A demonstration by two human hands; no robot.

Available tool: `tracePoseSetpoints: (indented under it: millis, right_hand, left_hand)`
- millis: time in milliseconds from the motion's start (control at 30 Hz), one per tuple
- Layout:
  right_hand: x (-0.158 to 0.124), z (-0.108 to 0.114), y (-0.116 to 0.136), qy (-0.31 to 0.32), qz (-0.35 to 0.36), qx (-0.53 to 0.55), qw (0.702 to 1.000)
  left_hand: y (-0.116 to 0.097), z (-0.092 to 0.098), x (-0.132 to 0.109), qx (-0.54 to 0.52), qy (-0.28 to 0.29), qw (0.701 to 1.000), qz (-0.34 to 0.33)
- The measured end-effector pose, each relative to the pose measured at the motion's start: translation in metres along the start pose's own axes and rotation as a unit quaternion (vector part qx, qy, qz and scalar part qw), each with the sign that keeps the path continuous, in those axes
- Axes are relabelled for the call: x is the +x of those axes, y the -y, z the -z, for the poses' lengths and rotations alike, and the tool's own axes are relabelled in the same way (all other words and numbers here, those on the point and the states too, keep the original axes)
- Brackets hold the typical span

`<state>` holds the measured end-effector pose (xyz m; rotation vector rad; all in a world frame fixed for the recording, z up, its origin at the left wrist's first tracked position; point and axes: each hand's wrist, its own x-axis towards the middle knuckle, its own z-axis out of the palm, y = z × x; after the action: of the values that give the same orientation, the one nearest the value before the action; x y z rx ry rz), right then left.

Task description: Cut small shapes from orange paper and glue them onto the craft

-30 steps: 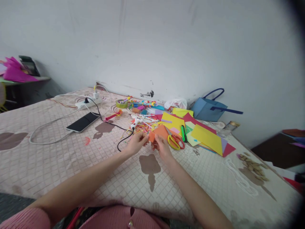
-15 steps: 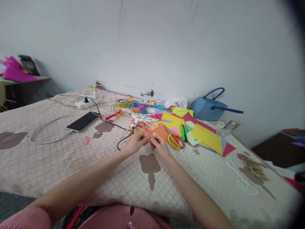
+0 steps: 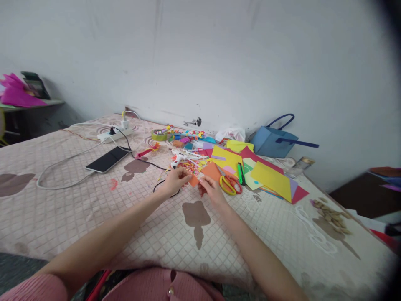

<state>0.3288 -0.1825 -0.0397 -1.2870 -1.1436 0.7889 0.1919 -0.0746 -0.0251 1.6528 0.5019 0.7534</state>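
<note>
My left hand (image 3: 176, 181) pinches a small piece of orange paper (image 3: 193, 180) between thumb and fingers, above the table. Close to the paper's right edge is my right hand (image 3: 212, 189), its fingertips pressed together; what they hold, if anything, is too small to make out. Just beyond the hands lie a larger orange sheet (image 3: 210, 169), scissors with yellow and red handles (image 3: 231, 184) and a green utility knife (image 3: 241, 174). A white glue gun (image 3: 178, 159) rests among scattered colourful paper bits behind my left hand.
Coloured paper sheets (image 3: 272, 179) are stacked at the right, before a blue bag (image 3: 273, 141). A phone (image 3: 108, 160) on a white cable and a power strip (image 3: 114, 135) lie left. Green tape (image 3: 159, 134) sits at the back; white string (image 3: 316, 232) and peanut-like pieces (image 3: 331, 216) lie right.
My hands have moved slightly apart. The orange paper between them is turned and shows more of its face, now in my left hand's fingers.
</note>
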Motion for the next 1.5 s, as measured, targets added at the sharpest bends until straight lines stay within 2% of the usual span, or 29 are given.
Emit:
tracePoseSetpoints:
  millis: [167, 467, 667, 933, 1300, 1500]
  right_hand:
    - [0.001, -0.001, -0.0031, 0.039, -0.018, 0.001, 0.999]
    - [0.0021, 0.0027, -0.0033, 0.043, -0.027, -0.004, 0.999]
    - [0.0023, 0.0039, -0.0045, 0.014, -0.024, 0.009, 1.0]
    - [0.0023, 0.0015, -0.0103, 0.03, -0.022, 0.008, 0.999]
    - [0.0024, -0.001, -0.0074, 0.045, -0.018, 0.004, 0.999]
    - [0.0032, 0.0001, -0.0087, 0.036, -0.018, 0.004, 0.999]
  left_hand:
    - [0.0017, -0.0023, -0.0002, 0.0, -0.004, 1.0, 0.01]
    - [-0.0022, -0.0011, -0.0018, 0.019, 0.04, 0.999, 0.012]
    - [0.0006, -0.0005, -0.0012, 0.029, 0.036, 0.999, 0.011]
    - [0.0013, -0.0011, -0.0017, 0.032, 0.033, 0.999, 0.014]
    - [0.0004, -0.0011, -0.0014, 0.032, -0.01, 0.999, 0.015]
    - [0.0003, -0.0013, 0.0007, -0.006, -0.006, 0.999, 0.047]
